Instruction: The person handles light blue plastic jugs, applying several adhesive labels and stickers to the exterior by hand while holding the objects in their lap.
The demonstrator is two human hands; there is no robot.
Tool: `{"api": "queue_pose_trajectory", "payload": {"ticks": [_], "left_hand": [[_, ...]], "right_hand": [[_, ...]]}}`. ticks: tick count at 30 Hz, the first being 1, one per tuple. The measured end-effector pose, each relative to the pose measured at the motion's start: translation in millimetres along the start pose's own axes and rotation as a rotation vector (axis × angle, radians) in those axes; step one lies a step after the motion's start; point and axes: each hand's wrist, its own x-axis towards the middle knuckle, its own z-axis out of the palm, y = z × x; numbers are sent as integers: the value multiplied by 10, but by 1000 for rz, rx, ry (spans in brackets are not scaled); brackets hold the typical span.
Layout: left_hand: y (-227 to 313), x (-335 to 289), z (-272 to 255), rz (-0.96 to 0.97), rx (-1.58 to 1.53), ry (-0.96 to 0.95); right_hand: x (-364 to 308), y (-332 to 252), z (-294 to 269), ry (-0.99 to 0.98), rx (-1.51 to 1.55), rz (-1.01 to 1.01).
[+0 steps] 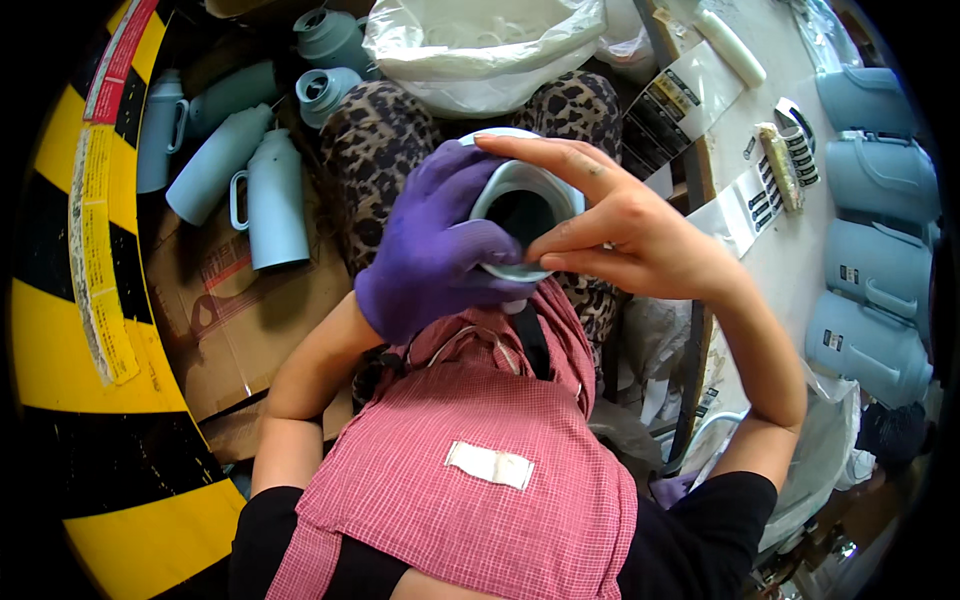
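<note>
Above my lap, a pale blue jug is held with its round dark mouth facing up at me. My left hand, in a purple glove, wraps round the jug's left side, its thumb reaching over the rim. From the right comes my bare right hand; its index finger stretches over the top of the mouth to the glove, and the other fingertips press on the rim's lower right. Whether those fingertips pinch something small I cannot make out. Most of the jug's body is hidden below the hands.
Several blue jugs lie and stand on cardboard to the left. More jugs line the right-hand table, near label sheets. A plastic-lined container stands ahead of my knees. A yellow-black striped edge curves at left.
</note>
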Motion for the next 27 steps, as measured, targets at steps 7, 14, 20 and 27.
{"api": "queue_pose_trajectory", "payload": {"ticks": [7,14,20,27], "left_hand": [[-66,632,-1137,-332,-572,142],[-1857,917,-253,-785,-218,-588],[-1708,2207,374,-325,-128,-687],[-1926,2755,1744,-684,-558,-905]], "right_hand": [[-604,669,-880,746,-198,527],[-1656,2519,-2653,415,-719,938],[-1161,2499,-2992,-81,-419,1275],[-1244,2318,-2591,167,-961,1031]]}}
